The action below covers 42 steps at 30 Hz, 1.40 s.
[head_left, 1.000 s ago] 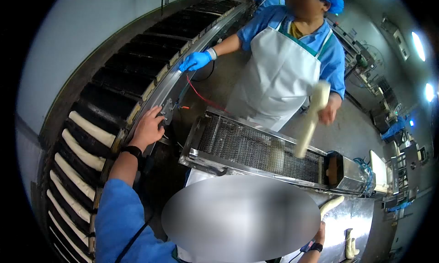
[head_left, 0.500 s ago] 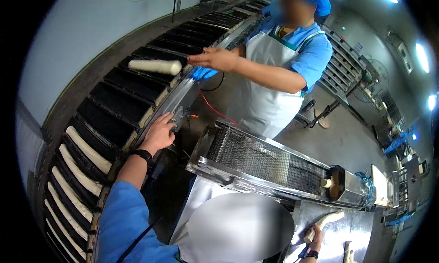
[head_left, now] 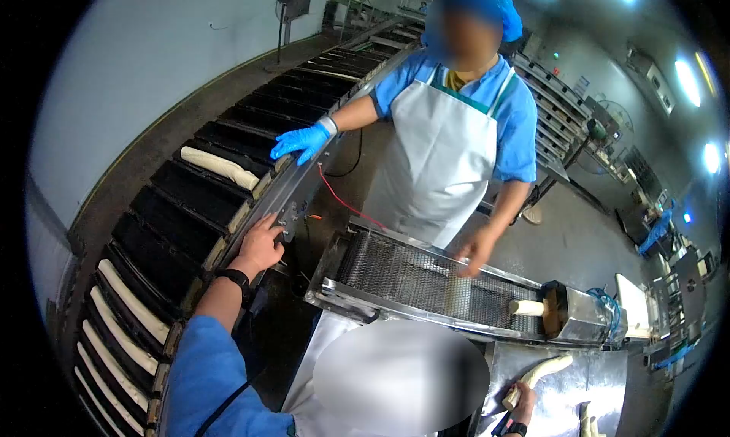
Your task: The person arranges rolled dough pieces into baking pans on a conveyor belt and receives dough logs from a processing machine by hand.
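My left hand [head_left: 259, 245] rests on the metal rail [head_left: 262, 213] of the tray line, fingers stretched out, with nothing in it. My right hand [head_left: 522, 403], at the lower right, is closed around the near end of a long, bent dough strip [head_left: 549, 370]. That strip lies on a steel table [head_left: 604, 376]. A small dark and blue item shows by my right wrist; I cannot make out what it is. Another piece of dough [head_left: 587, 420] lies close by, partly cut off by the dark image edge.
Dark trays [head_left: 163, 228] run along the left, several with dough strips [head_left: 135, 302]. One tray across from the co-worker [head_left: 441, 148] holds a dough roll [head_left: 219, 168]. A mesh conveyor [head_left: 403, 273] stands between us, with a dough piece [head_left: 526, 308] at its machine end.
The co-worker's dough roll now lies in a tray, and one of their hands has moved over the mesh conveyor. The trays have shifted nearer. More dough shows at the machine.
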### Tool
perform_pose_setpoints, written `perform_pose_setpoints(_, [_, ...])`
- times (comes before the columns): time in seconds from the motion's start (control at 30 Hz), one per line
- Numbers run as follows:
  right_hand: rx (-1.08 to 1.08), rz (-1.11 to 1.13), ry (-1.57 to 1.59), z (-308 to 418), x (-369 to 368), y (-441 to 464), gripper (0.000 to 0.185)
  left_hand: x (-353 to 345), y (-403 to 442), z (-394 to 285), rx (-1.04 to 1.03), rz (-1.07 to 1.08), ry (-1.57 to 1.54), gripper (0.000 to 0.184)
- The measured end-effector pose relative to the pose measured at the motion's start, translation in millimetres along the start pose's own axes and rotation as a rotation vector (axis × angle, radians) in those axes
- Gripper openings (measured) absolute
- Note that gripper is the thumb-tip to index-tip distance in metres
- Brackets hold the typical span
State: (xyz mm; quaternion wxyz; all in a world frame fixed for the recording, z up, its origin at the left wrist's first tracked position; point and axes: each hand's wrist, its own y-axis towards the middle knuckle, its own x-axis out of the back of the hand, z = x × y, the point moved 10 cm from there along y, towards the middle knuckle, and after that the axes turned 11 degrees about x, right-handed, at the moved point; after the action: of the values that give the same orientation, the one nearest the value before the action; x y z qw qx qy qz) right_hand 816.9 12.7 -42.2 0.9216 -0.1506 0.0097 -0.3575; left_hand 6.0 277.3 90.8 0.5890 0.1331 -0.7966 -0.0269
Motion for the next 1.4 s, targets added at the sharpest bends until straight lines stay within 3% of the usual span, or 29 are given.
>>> perform_pose_setpoints(0.03, [0.01, -0.007, 0.003, 0, 1, -1, 0.014, 4, -1, 0, 0.011, -0.005, 0.005, 0.041])
perform_pose_setpoints(0.1, [0.006, 0.034, 0.009, -7, 4, 5, 0.018, 13, -11, 2, 0.157, 0.19, -0.141, 0.043])
perform_pose_setpoints(0.17, [0.006, 0.051, -0.009, -6, 4, 2, 0.022, 85, -38, 0, 0.079, -0.104, -0.145, 0.04])
perform_pose_setpoints(0.23, [0.009, 0.063, -0.025, -6, 5, 0, 0.027, 134, -66, 30, 0.168, -0.258, -0.018, 0.037])
perform_pose_setpoints(0.3, [0.017, 0.087, -0.042, -7, 7, 3, 0.032, 166, -108, 81, 0.338, -0.409, 0.135, 0.041])
perform_pose_setpoints(0.37, [0.027, 0.115, -0.062, -10, 13, 5, 0.037, 172, -160, 149, 0.746, -0.394, 0.385, 0.055])
perform_pose_setpoints(0.4, [0.034, 0.138, -0.077, -13, 20, 6, 0.039, 168, -187, 174, 1.042, -0.233, 0.476, 0.074])
perform_pose_setpoints(0.43, [0.051, 0.174, -0.109, -15, 26, 5, 0.042, 168, -197, 179, 1.059, -0.224, 0.489, 0.074])
perform_pose_setpoints(0.47, [0.082, 0.239, -0.182, -21, 28, 7, 0.045, 158, -202, 189, 1.067, -0.178, 0.241, 0.081])
perform_pose_setpoints(0.5, [0.227, 0.366, -0.446, -9, 21, 7, 0.067, 154, -201, 184, 1.065, -0.134, -0.011, 0.088])
perform_pose_setpoints(0.53, [0.249, 0.321, -0.528, -5, 28, 9, 0.055, 144, -200, 177, 1.148, 0.0, -0.045, 0.098])
perform_pose_setpoints(0.57, [0.267, 0.275, -0.61, 28, 1, -18, 0.044, 133, -199, 183, 1.178, -0.003, -0.146, 0.104])
perform_pose_setpoints(0.67, [0.18, 0.176, -0.423, 31, -20, -23, 0.038, 135, -191, 188, 1.145, -0.077, -0.154, 0.108])
perform_pose_setpoints(0.87, [0.214, 0.148, -0.008, 86, -88, -40, 0.027, 125, -180, 163, 1.06, 0.048, -0.166, 0.125])
perform_pose_setpoints(1.03, [0.291, 0.771, -0.105, 197, -229, -113, 0.047, 129, -174, 137, 0.994, 0.194, -0.147, 0.129])
perform_pose_setpoints(1.1, [0.405, 0.859, 0.179, 271, -297, -206, 0.054, 123, -174, 135, 0.955, 0.189, -0.129, 0.131])
perform_pose_setpoints(1.17, [0.182, 1.131, 0.27, 282, -351, -252, 0.058, 124, -174, 132, 0.941, 0.12, -0.16, 0.132])
perform_pose_setpoints(1.23, [0.027, 1.375, 0.367, 291, -397, -300, 0.08, 129, -176, 124, 0.936, 0.108, -0.193, 0.133])
perform_pose_setpoints(1.4, [0.14, 1.644, 0.592, 306, -441, -360, 0.091, 125, -175, 126, 0.918, 0.045, -0.209, 0.133])
